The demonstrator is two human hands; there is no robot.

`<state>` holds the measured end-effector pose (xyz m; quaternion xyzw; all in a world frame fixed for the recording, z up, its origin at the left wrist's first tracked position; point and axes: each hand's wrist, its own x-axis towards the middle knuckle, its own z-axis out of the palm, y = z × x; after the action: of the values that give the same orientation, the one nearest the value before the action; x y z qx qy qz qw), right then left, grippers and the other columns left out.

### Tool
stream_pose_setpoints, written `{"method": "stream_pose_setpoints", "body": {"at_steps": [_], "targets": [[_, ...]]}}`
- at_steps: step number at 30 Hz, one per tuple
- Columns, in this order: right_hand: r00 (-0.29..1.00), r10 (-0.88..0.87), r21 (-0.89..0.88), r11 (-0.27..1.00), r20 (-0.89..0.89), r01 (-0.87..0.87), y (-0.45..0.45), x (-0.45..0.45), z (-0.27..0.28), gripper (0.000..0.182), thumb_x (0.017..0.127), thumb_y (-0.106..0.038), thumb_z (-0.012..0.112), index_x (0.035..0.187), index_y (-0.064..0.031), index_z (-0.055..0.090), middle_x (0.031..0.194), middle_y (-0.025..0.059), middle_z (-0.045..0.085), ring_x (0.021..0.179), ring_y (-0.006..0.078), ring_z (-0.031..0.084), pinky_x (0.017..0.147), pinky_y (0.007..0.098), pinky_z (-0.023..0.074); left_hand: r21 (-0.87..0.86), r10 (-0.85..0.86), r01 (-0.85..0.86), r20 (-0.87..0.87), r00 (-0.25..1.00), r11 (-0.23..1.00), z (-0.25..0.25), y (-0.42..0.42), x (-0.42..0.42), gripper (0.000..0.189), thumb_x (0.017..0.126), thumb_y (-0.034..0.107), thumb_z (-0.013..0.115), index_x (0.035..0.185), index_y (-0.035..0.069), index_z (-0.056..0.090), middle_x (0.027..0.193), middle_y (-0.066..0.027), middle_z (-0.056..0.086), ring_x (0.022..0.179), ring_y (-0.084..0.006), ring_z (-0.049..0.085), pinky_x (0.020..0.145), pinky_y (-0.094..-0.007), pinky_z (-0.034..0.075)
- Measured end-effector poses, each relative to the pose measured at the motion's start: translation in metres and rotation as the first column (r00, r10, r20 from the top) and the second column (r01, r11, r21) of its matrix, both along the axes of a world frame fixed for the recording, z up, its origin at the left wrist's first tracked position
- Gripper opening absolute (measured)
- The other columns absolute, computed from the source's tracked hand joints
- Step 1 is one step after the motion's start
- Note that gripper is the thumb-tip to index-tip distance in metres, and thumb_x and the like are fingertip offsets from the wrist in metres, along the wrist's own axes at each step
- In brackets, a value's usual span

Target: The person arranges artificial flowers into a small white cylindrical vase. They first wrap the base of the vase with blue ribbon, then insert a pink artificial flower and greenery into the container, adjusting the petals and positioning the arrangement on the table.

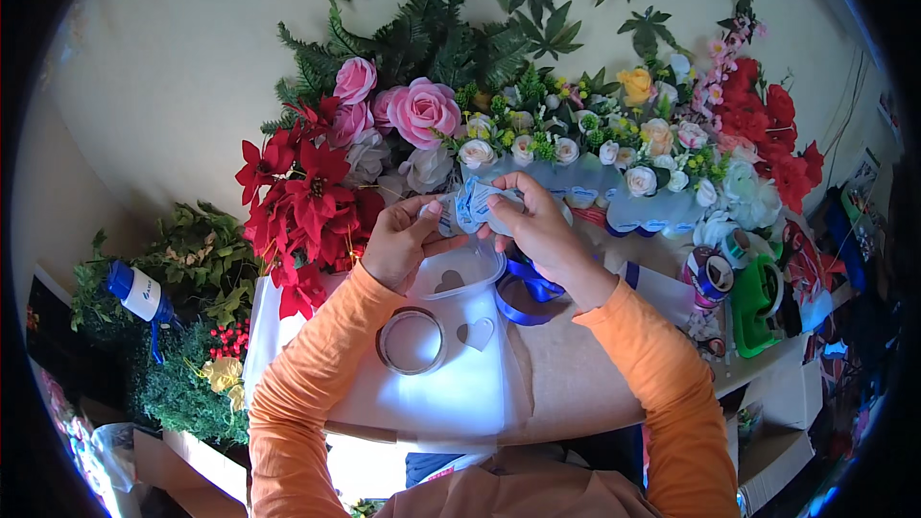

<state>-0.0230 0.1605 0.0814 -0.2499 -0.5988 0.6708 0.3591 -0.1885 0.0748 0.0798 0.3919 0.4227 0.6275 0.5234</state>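
Above the table, my left hand [394, 243] and my right hand [538, 230] hold a small bundle of thin pieces with blue print [469, 206] between thumbs and fingers. What shape each piece has is hard to make out. Just below the hands stands a clear plastic container [483, 279], with a grey heart-shaped piece [450, 281] visible at it; whether inside or underneath, I cannot tell. A second, pale heart piece [476, 334] lies nearer on the white sheet. To its left is a roll of tape [381, 347]. Loops of blue ribbon [531, 313] rest below my right wrist.
Artificial red poinsettias [316, 187], pink roses [423, 111] and white roses in translucent cups [586, 180] line the table's back. A green tape dispenser [745, 324] and tape rolls [709, 275] stand at right. At left are a blue-and-white pump [144, 296] and artificial greenery [176, 392].
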Motion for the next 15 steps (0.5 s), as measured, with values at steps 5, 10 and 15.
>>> {"method": "stream_pose_setpoints", "body": {"at_steps": [5, 10, 15], "targets": [[0.995, 0.091, -0.003, 0.996, -0.037, -0.091, -0.004, -0.002, 0.0, 0.024, 0.091, -0.01, 0.054, 0.108, 0.0005, 0.043, 0.094, 0.0115, 0.058, 0.073, 0.0163, 0.062, 0.048, 0.026, 0.0466, 0.0, -0.014, 0.014, -0.038, 0.999, 1.0, 0.003, -0.003, 0.003, 0.03, 0.095, 0.019, 0.05, 0.112, -0.005, 0.051, 0.098, -0.0138, 0.064, 0.085, -0.0254, 0.067, 0.077, -0.0318, 0.057], [0.999, 0.027, 0.002, 1.0, -0.035, -0.027, -0.001, 0.0, -0.001, 0.026, 0.089, -0.01, 0.056, 0.109, 0.0003, 0.042, 0.095, 0.012, 0.059, 0.072, 0.0164, 0.062, 0.049, 0.026, 0.0464, -0.02, -0.065, 0.07, 0.18, 0.982, 0.997, 0.012, -0.004, 0.002, 0.028, 0.095, 0.016, 0.048, 0.112, -0.006, 0.051, 0.098, -0.014, 0.064, 0.087, -0.0255, 0.066, 0.079, -0.0321, 0.056], [0.999, 0.029, -0.023, 0.999, -0.024, -0.029, -0.002, 0.0, 0.0, 0.029, 0.089, -0.01, 0.057, 0.111, -0.001, 0.041, 0.098, 0.0111, 0.058, 0.073, 0.0159, 0.061, 0.05, 0.0255, 0.0445, 0.041, -0.072, 0.07, 0.042, 0.997, 0.997, 0.001, -0.002, 0.001, 0.028, 0.093, 0.01, 0.051, 0.116, -0.006, 0.05, 0.102, -0.0149, 0.063, 0.091, -0.0244, 0.065, 0.082, -0.0329, 0.055]]}}
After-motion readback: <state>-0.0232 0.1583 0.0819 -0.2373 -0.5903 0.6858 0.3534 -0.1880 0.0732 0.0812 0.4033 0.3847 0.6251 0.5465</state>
